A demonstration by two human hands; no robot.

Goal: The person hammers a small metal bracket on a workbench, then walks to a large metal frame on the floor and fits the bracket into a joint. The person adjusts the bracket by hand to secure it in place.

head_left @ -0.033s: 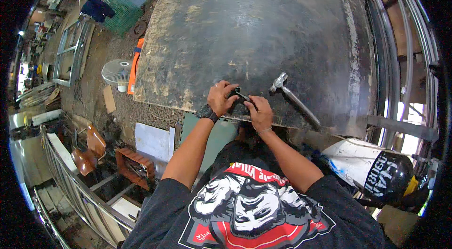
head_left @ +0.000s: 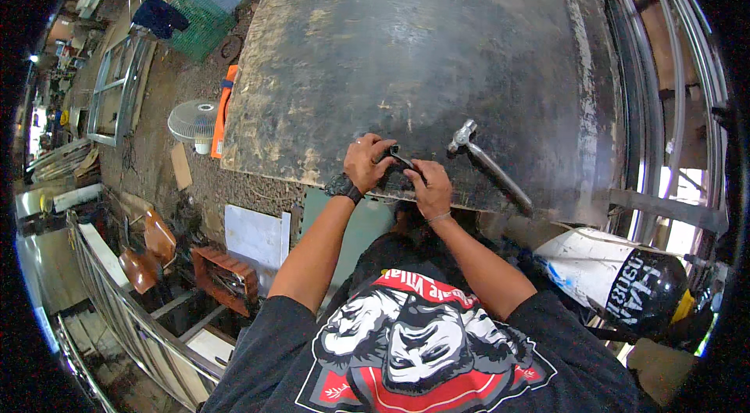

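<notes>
Between my hands, just above the near edge of the worn wooden worktable (head_left: pixel 367 38), is a small dark metal piece (head_left: pixel 401 158), narrow and slightly angled; its exact kind is too small to make out. My left hand (head_left: pixel 366 164) pinches its left end with thumb and fingers, a black watch on the wrist. At the other end, my right hand (head_left: pixel 432 186) grips it between thumb and forefinger. A ball-peen hammer (head_left: pixel 494 169) lies on the table to the right, its metal head pointing away from me and its handle toward the near edge. Neither hand touches it.
A white and black gas cylinder (head_left: pixel 601 272) lies near my right side. Long metal bars (head_left: pixel 637 61) run along the table's right. At the left stand a fan (head_left: pixel 194 125), an orange strip (head_left: pixel 224 116) against the table edge, a brown crate (head_left: pixel 225 276) and a metal-edged frame (head_left: pixel 141 311).
</notes>
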